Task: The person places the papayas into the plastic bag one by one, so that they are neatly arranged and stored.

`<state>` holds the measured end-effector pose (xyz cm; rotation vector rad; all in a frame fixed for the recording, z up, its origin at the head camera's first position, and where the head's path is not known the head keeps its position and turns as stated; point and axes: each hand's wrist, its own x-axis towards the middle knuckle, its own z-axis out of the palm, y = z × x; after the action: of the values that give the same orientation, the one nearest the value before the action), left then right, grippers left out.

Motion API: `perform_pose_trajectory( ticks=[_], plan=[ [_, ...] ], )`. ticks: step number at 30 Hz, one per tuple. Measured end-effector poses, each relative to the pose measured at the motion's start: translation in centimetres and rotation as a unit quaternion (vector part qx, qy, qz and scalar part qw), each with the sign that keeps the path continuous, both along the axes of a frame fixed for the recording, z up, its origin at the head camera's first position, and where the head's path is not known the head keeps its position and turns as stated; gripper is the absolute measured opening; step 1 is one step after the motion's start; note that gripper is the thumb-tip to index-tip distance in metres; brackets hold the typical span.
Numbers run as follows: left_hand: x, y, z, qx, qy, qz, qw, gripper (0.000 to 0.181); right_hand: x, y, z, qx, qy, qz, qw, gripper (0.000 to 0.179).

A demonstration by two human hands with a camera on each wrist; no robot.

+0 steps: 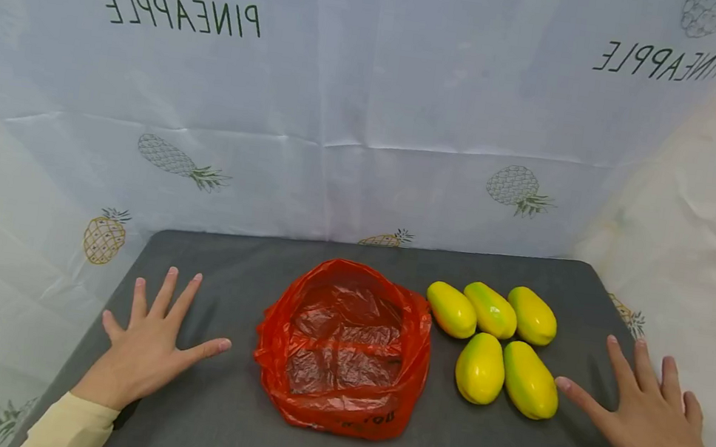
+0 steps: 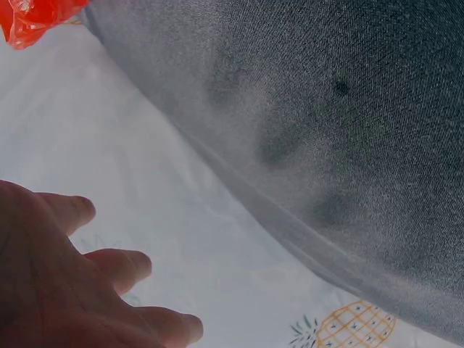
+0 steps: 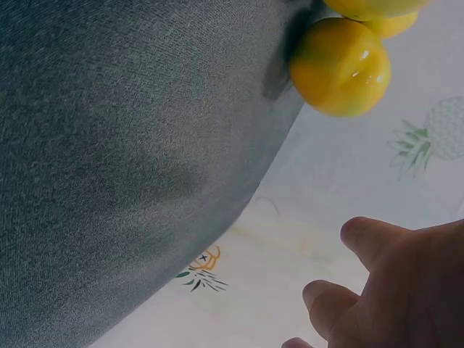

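My left hand [image 1: 146,347] is spread over the left side of the grey table, palm down, with nothing in it. In the left wrist view its fingers [image 2: 119,268] stretch out. Mirroring it, my right hand [image 1: 658,428] hovers with splayed fingers near the table's right edge, its thumb tip close to the nearest fruit. Between the hands sits a red plastic bag [image 1: 405,389], its mouth rolled wide and facing up, with the creased inside showing. To its right lie several glossy yellow-green, mango-like fruits [image 1: 481,369], three behind and two in front; the back left one is right beside the bag.
A dark grey cloth covers the table [image 1: 205,428], which has rounded far corners. Behind it hangs a pale curtain [image 1: 414,96] printed with pineapples and mirrored lettering; whitish fabric [image 1: 698,243] also flanks the right side.
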<state>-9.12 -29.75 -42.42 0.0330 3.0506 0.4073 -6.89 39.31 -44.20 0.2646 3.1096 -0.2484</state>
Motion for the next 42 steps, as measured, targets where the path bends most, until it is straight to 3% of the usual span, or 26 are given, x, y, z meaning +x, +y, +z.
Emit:
perform_pose_trajectory(
  ticks=[15, 28, 34, 42],
  plan=[
    [-0.3, 1.0, -0.1, 0.04, -0.011, -0.002, 0.9991, 0.119, -0.5, -0.6, 0.8, -0.008, 0.019, 0.024, 0.9995, 0.114],
    [-2.0, 4.9, 0.5, 0.14, -0.007, -0.025, 0.9899, 0.106, -0.8, -3.0, 1.8, -0.06, -0.063, 0.053, 0.9948, 0.109],
    [-2.8, 7.4, 0.9, 0.164, -0.018, -0.034, 0.9856, 0.1, -0.6, -5.2, 2.2, -0.062, -0.071, 0.059, 0.9938, 0.109],
    [-3.6, 9.1, 0.5, 0.19, -0.032, -0.043, 0.9803, 0.085, -0.2, -6.6, 2.0, -0.065, -0.071, 0.055, 0.9939, 0.111]
  ],
)
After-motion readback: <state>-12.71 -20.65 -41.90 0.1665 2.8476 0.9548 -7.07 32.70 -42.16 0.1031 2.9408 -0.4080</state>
